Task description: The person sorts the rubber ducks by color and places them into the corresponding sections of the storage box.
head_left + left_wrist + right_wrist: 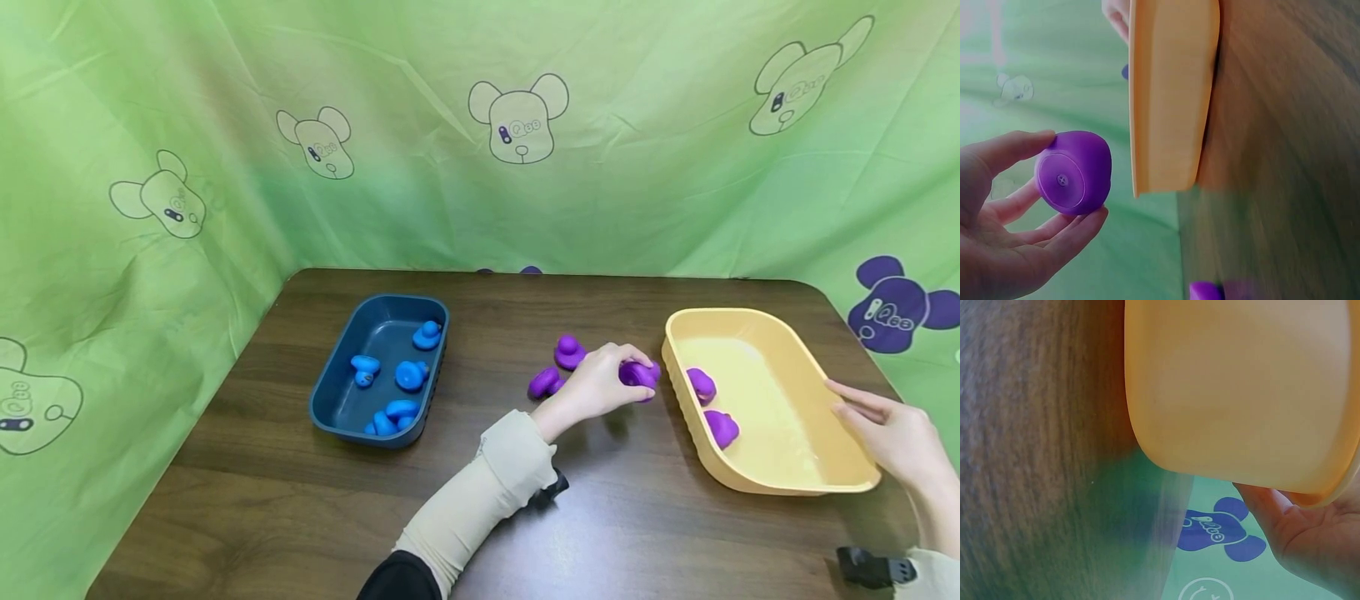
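Observation:
In the head view, my left hand (600,382) pinches a purple rubber duck (637,375) between thumb and fingertips, just left of a yellow basin (772,392). Seen from the left wrist, the duck's round flat underside (1063,180) faces the camera, off the table. My right hand (892,433) grips the basin's right rim, with part of the fingers hidden behind the wall in the right wrist view. Two purple ducks (722,428) lie inside the basin along its left wall. Two more purple ducks (570,352) sit on the table beyond my left wrist.
A dark blue basin (322,400) stands on the left of the wooden table (247,492), with several blue ducks (411,375) inside. Behind the table hangs a green cloth (420,200) printed with mouse-like heads.

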Available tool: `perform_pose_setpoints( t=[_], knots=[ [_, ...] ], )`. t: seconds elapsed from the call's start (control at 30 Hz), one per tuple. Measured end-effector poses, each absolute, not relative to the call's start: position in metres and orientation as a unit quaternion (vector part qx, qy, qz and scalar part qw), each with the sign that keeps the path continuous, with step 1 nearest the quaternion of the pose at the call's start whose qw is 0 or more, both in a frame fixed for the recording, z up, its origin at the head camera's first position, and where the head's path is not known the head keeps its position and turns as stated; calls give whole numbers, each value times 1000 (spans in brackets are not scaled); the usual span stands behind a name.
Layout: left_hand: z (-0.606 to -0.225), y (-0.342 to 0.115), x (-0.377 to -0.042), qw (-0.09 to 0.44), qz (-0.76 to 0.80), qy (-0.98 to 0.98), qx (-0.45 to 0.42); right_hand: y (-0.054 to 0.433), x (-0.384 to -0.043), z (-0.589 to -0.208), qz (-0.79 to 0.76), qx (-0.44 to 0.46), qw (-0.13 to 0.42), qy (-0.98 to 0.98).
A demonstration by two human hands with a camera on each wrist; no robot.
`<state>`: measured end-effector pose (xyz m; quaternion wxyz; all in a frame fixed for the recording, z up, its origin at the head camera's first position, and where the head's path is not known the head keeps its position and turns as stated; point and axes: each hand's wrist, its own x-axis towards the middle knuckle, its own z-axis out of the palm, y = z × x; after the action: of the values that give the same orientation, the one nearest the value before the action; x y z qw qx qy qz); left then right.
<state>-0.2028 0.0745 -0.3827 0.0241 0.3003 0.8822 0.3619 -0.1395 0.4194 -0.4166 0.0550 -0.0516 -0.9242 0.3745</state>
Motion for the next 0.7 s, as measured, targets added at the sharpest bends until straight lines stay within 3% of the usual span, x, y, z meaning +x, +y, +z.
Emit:
perform_pose_setpoints(
  t=[0.7],
  knots=[
    [-376, 117, -178, 13, 338, 871, 357, 419, -139, -416, 375, -56, 53, -924]
  ],
)
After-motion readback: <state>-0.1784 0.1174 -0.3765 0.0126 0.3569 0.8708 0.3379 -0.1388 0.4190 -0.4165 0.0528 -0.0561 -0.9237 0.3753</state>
